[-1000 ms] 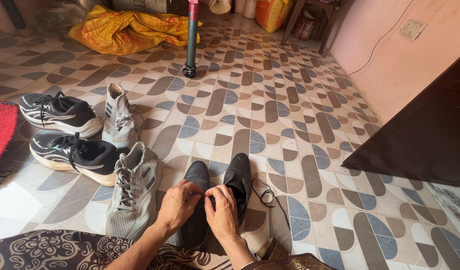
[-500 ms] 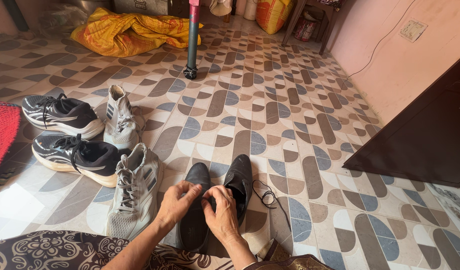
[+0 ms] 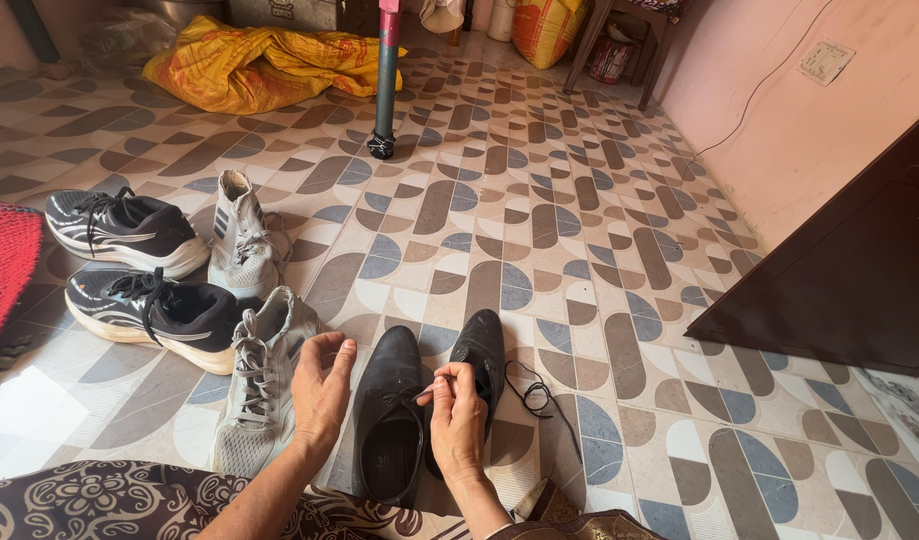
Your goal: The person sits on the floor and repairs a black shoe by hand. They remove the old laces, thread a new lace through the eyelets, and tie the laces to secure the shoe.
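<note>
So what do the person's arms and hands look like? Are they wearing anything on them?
Both arms are bare up to where the picture ends: no sleeves can be seen. The left hand and the right hand have no gloves, and no rings, watch or bracelet show. The fingers are slim, with short nails.

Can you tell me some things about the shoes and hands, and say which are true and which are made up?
1. The right hand pinches a black lace. True.
2. The left hand holds a grey sneaker. False: it is open, beside the near black shoe.
3. Two black shoes lie between the hands, the other one by the right hand. True.
4. The yellow cloth covers the sneakers. False: it lies far off, near the pole.
5. The floor is plain white. False: it is patterned tile.
</note>
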